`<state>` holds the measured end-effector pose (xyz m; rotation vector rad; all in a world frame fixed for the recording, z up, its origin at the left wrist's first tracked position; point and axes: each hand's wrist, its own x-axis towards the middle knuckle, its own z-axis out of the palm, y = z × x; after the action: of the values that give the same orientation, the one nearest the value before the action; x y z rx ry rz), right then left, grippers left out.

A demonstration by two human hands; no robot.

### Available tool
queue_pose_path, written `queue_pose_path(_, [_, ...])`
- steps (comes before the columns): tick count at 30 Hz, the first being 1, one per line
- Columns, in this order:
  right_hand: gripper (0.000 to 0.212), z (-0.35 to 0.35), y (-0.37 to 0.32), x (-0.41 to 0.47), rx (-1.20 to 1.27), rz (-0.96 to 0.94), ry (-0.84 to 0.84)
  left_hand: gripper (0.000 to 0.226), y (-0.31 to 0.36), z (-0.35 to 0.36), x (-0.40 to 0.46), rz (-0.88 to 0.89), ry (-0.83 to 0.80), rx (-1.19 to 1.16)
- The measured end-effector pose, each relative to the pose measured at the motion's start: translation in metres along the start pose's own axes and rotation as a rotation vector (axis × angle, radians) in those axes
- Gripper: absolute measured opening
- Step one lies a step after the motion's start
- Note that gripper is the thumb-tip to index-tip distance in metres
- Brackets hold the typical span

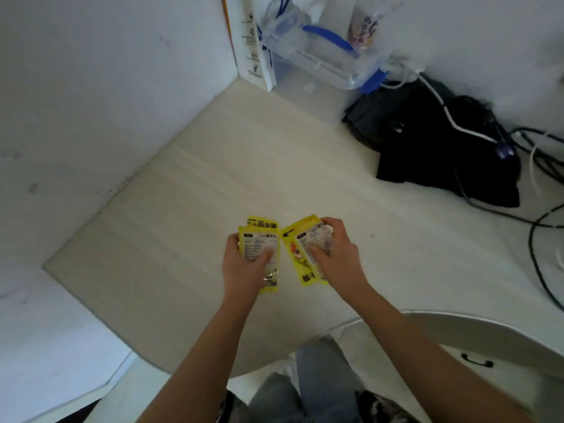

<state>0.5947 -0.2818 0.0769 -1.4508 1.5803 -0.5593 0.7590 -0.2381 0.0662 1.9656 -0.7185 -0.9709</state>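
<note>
From the right hand (335, 254), bare desk (232, 166) lies open at twelve o'clock; black bag (427, 148) (cables (537, 227) trailing) blocks two, wall (91, 102) ten.

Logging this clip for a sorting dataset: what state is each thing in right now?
Left hand: gripping, fingers curled.
Left packets: overlapping stack, held in that hand.
Right hand: gripping, fingers curled.
Right packets: overlapping stack, held, tilted.
Clear plastic bag: upright at the wall, box inside.
Black bag: slumped on desk, cables across it.
</note>
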Motion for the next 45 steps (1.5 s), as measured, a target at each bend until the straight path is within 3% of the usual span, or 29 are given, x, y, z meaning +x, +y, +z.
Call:
queue_pose_path(12, [0.045,-0.044,0.078,-0.147,0.120,0.246,0.278,0.034,-0.029,0.030,-0.114,0.087,-0.313,0.141])
queue_pose_path(24, [0.044,-0.137,0.194,-0.289,0.213,0.435,0.557,0.031,-0.053,0.126,-0.259,0.238,-0.577,0.243])
queue_pose_path(33, [0.021,-0.235,0.298,-0.402,0.226,0.550,0.643,0.033,-0.093,0.226,-0.421,0.239,-0.686,0.283])
queue_pose_path(45, [0.036,-0.348,0.388,-0.445,0.312,0.673,0.695,0.036,-0.098,0.357,-0.519,0.269,-0.778,0.355])
